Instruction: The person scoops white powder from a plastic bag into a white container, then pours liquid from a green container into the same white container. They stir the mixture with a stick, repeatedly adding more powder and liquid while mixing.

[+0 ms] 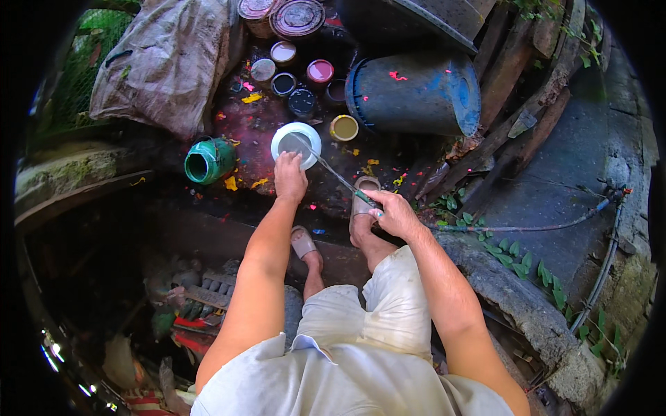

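Ahead of me a round white container holds grey contents. My left hand has its fingers closed on the container's near rim; the fingertips are partly hidden. In my right hand is a long thin metal tool with a green handle, slanting left so its far end reaches into the white container. What shape that end has I cannot tell. Just right of the container stands a small yellow-rimmed can of olive-brown paint. A green jar lies on its side to the left, mouth toward me.
Several small paint cans stand behind the container. A large dark bucket lies on its side at right, beside stacked wood. A grey sack fills the far left. Colourful paint scraps dot the ground. A hose runs at right.
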The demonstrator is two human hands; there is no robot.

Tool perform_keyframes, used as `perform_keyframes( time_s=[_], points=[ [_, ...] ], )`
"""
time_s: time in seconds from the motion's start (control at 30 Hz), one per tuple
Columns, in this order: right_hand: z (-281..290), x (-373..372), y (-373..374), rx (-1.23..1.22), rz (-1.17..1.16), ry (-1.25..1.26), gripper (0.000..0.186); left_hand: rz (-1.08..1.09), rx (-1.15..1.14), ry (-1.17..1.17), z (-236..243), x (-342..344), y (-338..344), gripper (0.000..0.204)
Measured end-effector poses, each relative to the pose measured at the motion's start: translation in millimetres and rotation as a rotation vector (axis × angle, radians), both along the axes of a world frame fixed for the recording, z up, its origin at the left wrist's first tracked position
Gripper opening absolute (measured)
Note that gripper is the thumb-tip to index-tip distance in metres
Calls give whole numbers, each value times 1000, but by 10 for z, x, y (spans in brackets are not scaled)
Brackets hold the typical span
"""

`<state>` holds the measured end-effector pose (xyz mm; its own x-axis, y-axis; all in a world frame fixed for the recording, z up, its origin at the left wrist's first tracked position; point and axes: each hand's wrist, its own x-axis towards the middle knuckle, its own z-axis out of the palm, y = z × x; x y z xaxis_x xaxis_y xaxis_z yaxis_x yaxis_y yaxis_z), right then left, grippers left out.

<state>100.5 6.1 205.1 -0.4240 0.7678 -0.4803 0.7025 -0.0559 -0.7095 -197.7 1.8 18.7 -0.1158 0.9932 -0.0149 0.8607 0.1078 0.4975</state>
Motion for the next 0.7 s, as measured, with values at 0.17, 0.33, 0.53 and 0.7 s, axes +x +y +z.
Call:
perform_keyframes(
  time_s=[0.17, 0.33, 0.53, 0.7],
  points=[
    [-23, -38, 2, -51, 1, -54, 55, 198, 29, -15, 217, -227, -277, 49],
    [28, -66, 64, -55, 8, -30, 52, 362, -243, -124, 269, -683, -1005, 37],
    [-66, -93, 34, -68, 12, -72, 52, 623, -493, -192, 314, -1095, -1468, 21],
    [-188, -226, -20, -24, 42, -100, 49, 653, -328, -299, 189, -1096, -1091, 24]
  ],
)
